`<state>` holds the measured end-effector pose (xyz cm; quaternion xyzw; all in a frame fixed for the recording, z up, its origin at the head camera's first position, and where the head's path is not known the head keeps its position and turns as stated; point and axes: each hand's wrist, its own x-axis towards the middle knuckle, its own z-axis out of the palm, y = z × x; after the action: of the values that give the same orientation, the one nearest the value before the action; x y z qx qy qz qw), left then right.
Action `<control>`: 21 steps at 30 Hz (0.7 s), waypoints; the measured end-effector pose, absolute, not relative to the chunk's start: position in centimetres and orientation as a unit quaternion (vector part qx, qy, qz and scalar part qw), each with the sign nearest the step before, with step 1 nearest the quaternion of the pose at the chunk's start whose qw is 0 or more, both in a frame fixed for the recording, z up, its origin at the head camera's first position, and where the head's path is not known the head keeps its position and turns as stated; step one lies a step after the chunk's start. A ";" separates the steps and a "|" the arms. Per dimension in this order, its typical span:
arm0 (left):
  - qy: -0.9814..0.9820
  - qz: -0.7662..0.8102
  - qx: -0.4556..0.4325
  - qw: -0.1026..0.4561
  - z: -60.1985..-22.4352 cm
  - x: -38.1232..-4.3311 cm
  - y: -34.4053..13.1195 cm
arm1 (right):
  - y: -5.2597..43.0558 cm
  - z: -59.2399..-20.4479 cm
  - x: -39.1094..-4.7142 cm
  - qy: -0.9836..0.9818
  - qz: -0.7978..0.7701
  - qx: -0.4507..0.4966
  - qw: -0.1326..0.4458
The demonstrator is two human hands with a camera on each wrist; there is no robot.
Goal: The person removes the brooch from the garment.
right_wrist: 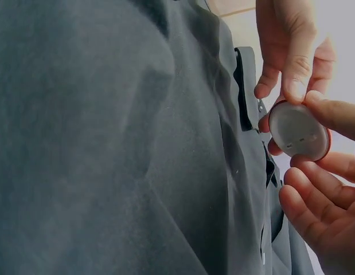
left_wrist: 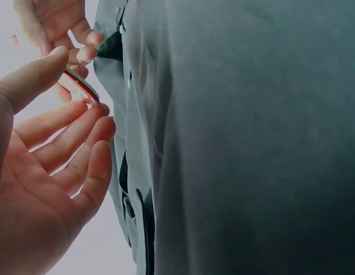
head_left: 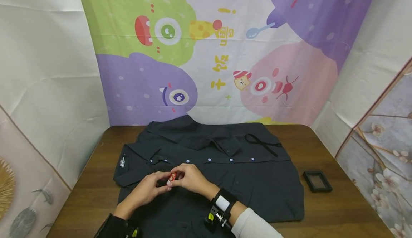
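On the left, the person's left hand (head_left: pixel 148 188) pinches the edge of a small round badge (head_left: pixel 172 176) between thumb and fingertips, its other fingers loosely bent. The badge is held up over the near left part of a dark shirt (head_left: pixel 257 191) spread on the wooden table (head_left: pixel 87 195). Its patterned red side shows to the head camera and its pale back to the right wrist camera. Being a disc, it has no true long axis; seen tilted from the head, its narrowed outline runs from near left to far right. Just to its right, the right hand (head_left: pixel 193 180) grips the rim too, thumb against fingers.

The step in hand appears to be handling or turning the badge between both hands. The next move would seem to call for a secure rim grip in one hand before the other lets go.

Farther right, a thin black strap (head_left: pixel 264 145) lies crossed on the shirt's far part, and a black square frame (head_left: pixel 322 189) lies beside it on the table.
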<state>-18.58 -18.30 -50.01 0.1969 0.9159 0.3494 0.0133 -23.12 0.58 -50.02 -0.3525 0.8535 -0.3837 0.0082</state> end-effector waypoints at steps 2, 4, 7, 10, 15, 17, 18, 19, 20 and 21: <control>0.913 0.356 0.197 0.014 -50.0 -18.6 -18.4 | 0.6 -50.0 -23.1 0.853 -0.383 -0.353 0.008; 0.911 0.361 0.198 0.015 -50.1 -18.5 -18.4 | 0.6 -50.1 -23.2 0.854 -0.380 -0.356 0.007; 0.909 0.367 0.196 0.018 -50.2 -18.4 -18.5 | 0.6 -50.3 -23.2 0.853 -0.378 -0.360 0.004; 0.908 0.372 0.192 0.021 -50.1 -18.4 -18.5 | 0.7 -50.3 -23.1 0.849 -0.386 -0.361 0.006; 0.905 0.381 0.189 0.022 -50.0 -18.4 -18.4 | 0.8 -50.4 -23.2 0.842 -0.404 -0.357 0.006; 0.903 0.387 0.186 0.022 -50.0 -18.5 -18.4 | 0.8 -50.4 -23.2 0.840 -0.409 -0.356 0.002; 0.903 0.388 0.186 0.023 -50.1 -18.5 -18.4 | 0.8 -50.4 -23.3 0.839 -0.412 -0.355 -0.001; 0.902 0.390 0.184 0.024 -50.1 -18.6 -18.4 | 0.7 -50.5 -23.3 0.839 -0.414 -0.354 -0.004; 0.901 0.393 0.182 0.025 -50.1 -18.6 -18.4 | 0.8 -50.5 -23.3 0.838 -0.416 -0.352 -0.007; 0.900 0.396 0.182 0.026 -50.1 -18.6 -18.4 | 0.8 -50.4 -23.3 0.838 -0.417 -0.351 -0.012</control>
<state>-18.58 -18.42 -50.05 0.1822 0.8996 0.3961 0.0260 -23.33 0.75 -50.42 -0.3513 0.8382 -0.4169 -0.0120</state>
